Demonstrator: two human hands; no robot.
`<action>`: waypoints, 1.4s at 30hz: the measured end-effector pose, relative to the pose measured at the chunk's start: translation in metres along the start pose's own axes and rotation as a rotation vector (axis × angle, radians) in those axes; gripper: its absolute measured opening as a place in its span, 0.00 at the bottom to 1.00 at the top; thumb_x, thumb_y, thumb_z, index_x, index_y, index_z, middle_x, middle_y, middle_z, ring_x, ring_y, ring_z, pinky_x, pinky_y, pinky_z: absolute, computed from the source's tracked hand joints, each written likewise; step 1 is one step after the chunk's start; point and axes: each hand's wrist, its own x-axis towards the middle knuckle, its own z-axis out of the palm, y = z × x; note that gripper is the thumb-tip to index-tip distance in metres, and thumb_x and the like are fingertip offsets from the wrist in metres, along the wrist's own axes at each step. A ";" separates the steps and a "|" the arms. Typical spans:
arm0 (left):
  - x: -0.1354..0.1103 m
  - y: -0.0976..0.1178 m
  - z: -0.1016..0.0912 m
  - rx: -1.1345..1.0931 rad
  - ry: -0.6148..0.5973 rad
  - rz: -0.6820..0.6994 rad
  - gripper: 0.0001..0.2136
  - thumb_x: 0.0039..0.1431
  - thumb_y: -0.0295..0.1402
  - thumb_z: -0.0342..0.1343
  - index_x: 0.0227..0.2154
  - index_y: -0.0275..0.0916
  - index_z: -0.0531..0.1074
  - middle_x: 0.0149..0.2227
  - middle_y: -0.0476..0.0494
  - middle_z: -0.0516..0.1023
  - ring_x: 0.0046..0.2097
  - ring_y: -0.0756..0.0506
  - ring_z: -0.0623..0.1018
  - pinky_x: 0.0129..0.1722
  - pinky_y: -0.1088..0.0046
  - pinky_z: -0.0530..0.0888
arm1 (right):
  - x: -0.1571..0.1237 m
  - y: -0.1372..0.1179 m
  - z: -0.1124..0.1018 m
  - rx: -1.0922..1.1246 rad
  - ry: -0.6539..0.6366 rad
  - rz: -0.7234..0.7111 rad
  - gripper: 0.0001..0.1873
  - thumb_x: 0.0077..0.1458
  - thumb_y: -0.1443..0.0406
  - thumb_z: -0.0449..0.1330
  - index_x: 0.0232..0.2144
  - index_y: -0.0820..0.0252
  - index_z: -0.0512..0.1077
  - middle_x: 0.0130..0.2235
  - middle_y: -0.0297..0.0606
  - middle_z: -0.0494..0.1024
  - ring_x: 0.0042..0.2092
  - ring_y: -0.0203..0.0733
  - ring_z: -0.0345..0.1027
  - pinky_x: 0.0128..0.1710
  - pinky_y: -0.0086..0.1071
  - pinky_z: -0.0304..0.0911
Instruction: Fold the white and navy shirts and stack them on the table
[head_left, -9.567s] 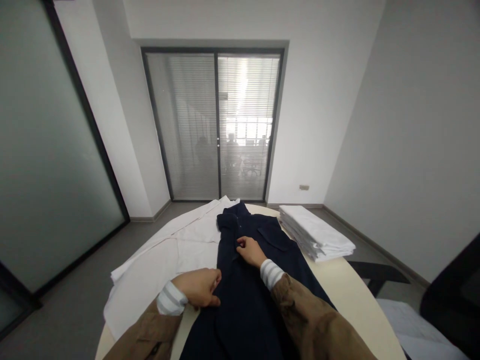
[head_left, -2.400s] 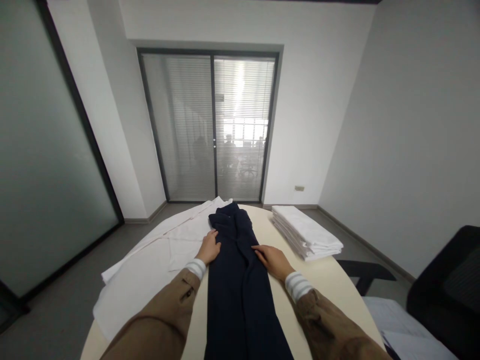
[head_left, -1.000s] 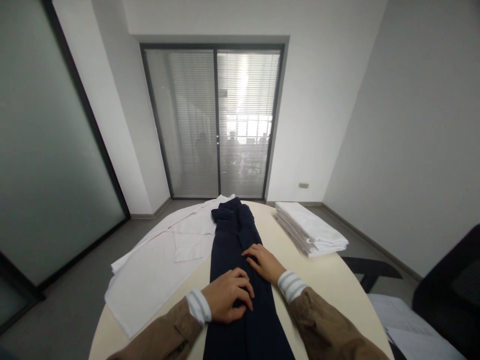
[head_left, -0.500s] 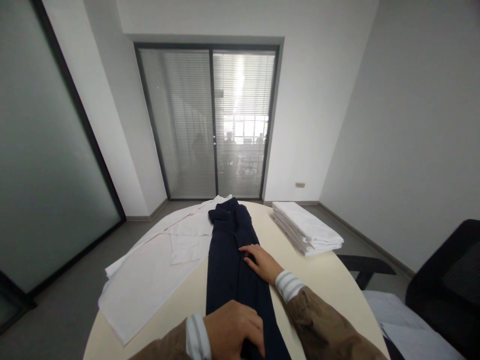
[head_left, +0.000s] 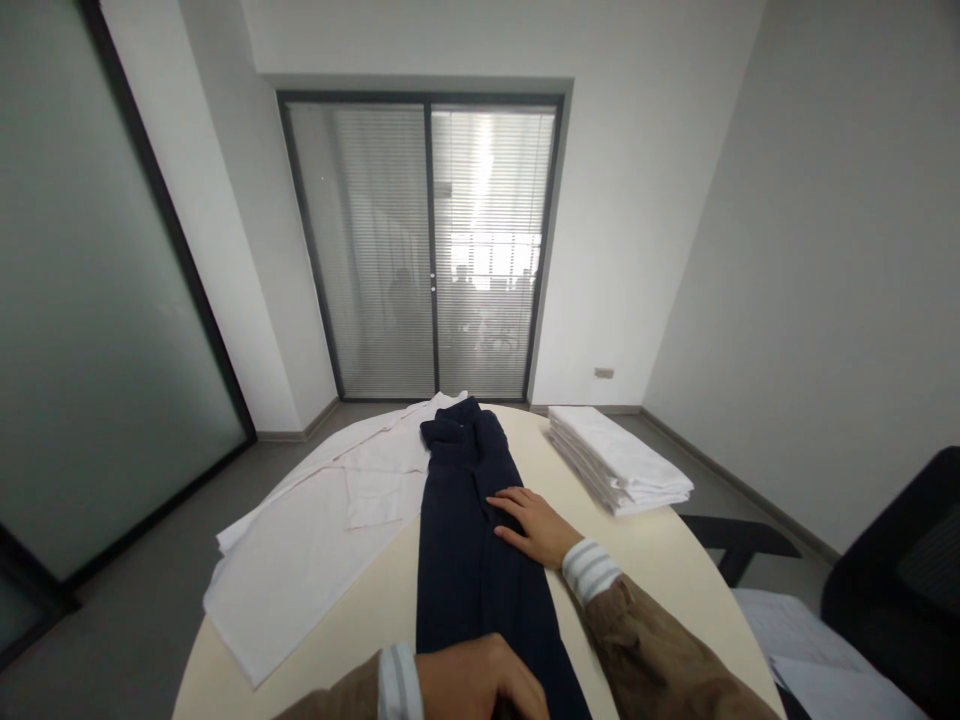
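A dark navy garment (head_left: 469, 540) lies folded into a long narrow strip down the middle of a round cream table (head_left: 660, 560). My right hand (head_left: 534, 522) rests flat on the strip's right edge about halfway along, fingers stretched out. My left hand (head_left: 480, 685) sits at the near end of the strip by the bottom of the picture. Its fingers curl down onto the dark cloth, and whether they pinch it is hidden.
A white garment (head_left: 315, 530) is spread over the table's left side and hangs past the rim. A stack of folded white cloth (head_left: 619, 462) sits at the far right. A dark chair (head_left: 892, 560) stands to the right, and glass doors with blinds (head_left: 427, 250) lie beyond.
My left hand has slid back along the navy strip from beside my right hand to the near end. My right hand has stayed in place on the strip.
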 end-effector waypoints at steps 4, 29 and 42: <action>-0.004 0.019 -0.027 0.275 0.481 -0.223 0.17 0.67 0.39 0.47 0.32 0.39 0.78 0.31 0.45 0.79 0.32 0.49 0.76 0.34 0.75 0.70 | 0.002 -0.007 0.001 0.028 0.024 -0.034 0.24 0.61 0.56 0.56 0.58 0.51 0.67 0.52 0.44 0.72 0.54 0.48 0.64 0.56 0.44 0.59; -0.025 -0.066 -0.104 0.719 1.008 -0.887 0.08 0.63 0.38 0.51 0.40 0.43 0.70 0.33 0.47 0.78 0.35 0.44 0.78 0.34 0.71 0.67 | 0.009 -0.022 0.001 0.285 -0.159 0.105 0.12 0.50 0.58 0.65 0.36 0.56 0.80 0.25 0.30 0.77 0.26 0.34 0.69 0.28 0.26 0.60; -0.011 -0.093 -0.146 0.610 0.995 -1.081 0.20 0.62 0.39 0.52 0.55 0.37 0.66 0.52 0.31 0.76 0.51 0.35 0.77 0.46 0.63 0.70 | 0.013 -0.014 0.009 0.392 0.044 0.169 0.13 0.57 0.58 0.59 0.43 0.54 0.77 0.27 0.31 0.76 0.27 0.35 0.67 0.29 0.28 0.61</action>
